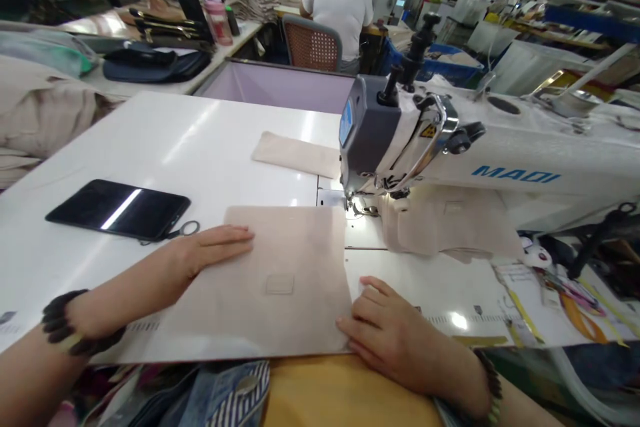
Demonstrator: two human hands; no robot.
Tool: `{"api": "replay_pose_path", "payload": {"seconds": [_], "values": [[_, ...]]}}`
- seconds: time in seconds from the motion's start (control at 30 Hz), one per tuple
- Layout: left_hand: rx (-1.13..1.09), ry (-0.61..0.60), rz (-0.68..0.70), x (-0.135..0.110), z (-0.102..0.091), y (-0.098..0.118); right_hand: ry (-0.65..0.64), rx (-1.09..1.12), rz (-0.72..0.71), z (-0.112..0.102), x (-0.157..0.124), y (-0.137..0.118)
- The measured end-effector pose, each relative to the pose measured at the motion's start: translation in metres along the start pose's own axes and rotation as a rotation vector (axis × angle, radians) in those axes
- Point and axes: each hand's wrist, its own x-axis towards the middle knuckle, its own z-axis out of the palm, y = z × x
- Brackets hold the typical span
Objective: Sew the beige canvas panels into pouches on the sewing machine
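A pale beige fabric panel [305, 247] with a small stitched rectangle lies flat on the white sewing table in front of me. My left hand [215, 253] rests flat on its left side, fingers stretched out together. At the panel's lower right edge is my right hand [385, 330], its fingers slightly bent and apart, with one fingertip touching the cloth. The panel's upper right corner reaches close to the presser foot [367, 211] of the sewing machine [500, 140]. A beige fabric strip [295, 153] lies farther back, its right end partly behind the machine head.
More beige pieces [450, 223] lie under the machine arm. Left of the panel are a black phone [117, 209] and small scissors [190, 227], partly under the phone. Tools and an orange-handled item [583, 320] sit at right. A person [337, 3] sits ahead.
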Motion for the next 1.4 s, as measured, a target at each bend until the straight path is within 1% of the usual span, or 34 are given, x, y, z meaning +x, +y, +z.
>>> {"api": "replay_pose_path", "payload": {"seconds": [0.07,0.13,0.2,0.27,0.33,0.37,0.43,0.47,0.53,0.6,0.67,0.7,0.73,0.8,0.83,0.87,0.93,0.97,1.1,1.17,1.2,1.3,1.33,1.4], "values": [[0.031,-0.022,-0.036,-0.005,0.001,0.002,0.084,-0.005,-0.016,0.003,0.001,-0.001],[0.010,-0.067,-0.011,-0.008,0.001,0.008,0.164,0.048,0.003,0.003,0.003,-0.002],[-0.052,-0.129,0.032,-0.009,0.002,0.013,0.236,0.220,0.072,-0.002,0.006,-0.002],[-0.165,-0.148,0.033,-0.009,0.006,0.017,0.275,0.505,0.195,-0.010,0.007,-0.001],[-0.287,-0.097,-0.036,-0.006,0.010,0.020,0.288,0.794,0.302,-0.018,0.006,0.004],[-0.334,-0.053,-0.084,-0.004,0.011,0.022,0.288,0.887,0.339,-0.020,0.005,0.007],[-0.392,0.022,-0.199,0.001,0.012,0.026,0.253,0.939,0.382,-0.022,-0.001,0.014],[-0.416,0.036,-0.265,0.003,0.012,0.028,0.223,0.921,0.403,-0.022,-0.005,0.017],[-0.491,0.028,-0.387,0.007,0.010,0.033,0.163,0.885,0.457,-0.017,-0.013,0.021],[-0.585,0.009,-0.495,0.009,0.008,0.035,0.151,0.896,0.486,-0.010,-0.018,0.023],[-0.655,0.022,-0.565,0.010,0.009,0.036,0.212,0.905,0.487,-0.003,-0.019,0.023],[-0.670,0.034,-0.589,0.011,0.010,0.037,0.270,0.879,0.491,0.001,-0.017,0.022],[-0.674,0.047,-0.603,0.011,0.011,0.037,0.357,0.822,0.500,0.004,-0.015,0.022],[-0.661,0.063,-0.598,0.013,0.015,0.038,0.534,0.614,0.507,0.008,-0.008,0.021],[-0.646,0.070,-0.580,0.014,0.017,0.038,0.584,0.494,0.491,0.008,-0.004,0.020],[-0.631,0.079,-0.560,0.015,0.019,0.039,0.597,0.394,0.462,0.007,-0.001,0.020],[-0.609,0.103,-0.533,0.018,0.022,0.041,0.536,0.286,0.398,0.004,0.006,0.020],[-0.602,0.114,-0.529,0.018,0.024,0.041,0.493,0.262,0.389,0.002,0.009,0.019],[-0.588,0.136,-0.517,0.019,0.029,0.042,0.413,0.206,0.487,0.000,0.018,0.019],[-0.556,0.134,-0.528,0.016,0.034,0.041,0.396,0.197,0.522,0.003,0.019,0.019],[-0.541,0.140,-0.558,0.015,0.036,0.041,0.394,0.195,0.527,0.004,0.020,0.018],[-0.515,0.220,-0.644,0.009,0.044,0.043,0.407,0.177,0.522,0.008,0.019,0.017],[-0.492,0.257,-0.632,0.007,0.046,0.043,0.413,0.165,0.522,0.008,0.019,0.017],[-0.404,0.291,-0.540,0.005,0.047,0.045,0.420,0.132,0.523,0.009,0.019,0.017]]}}
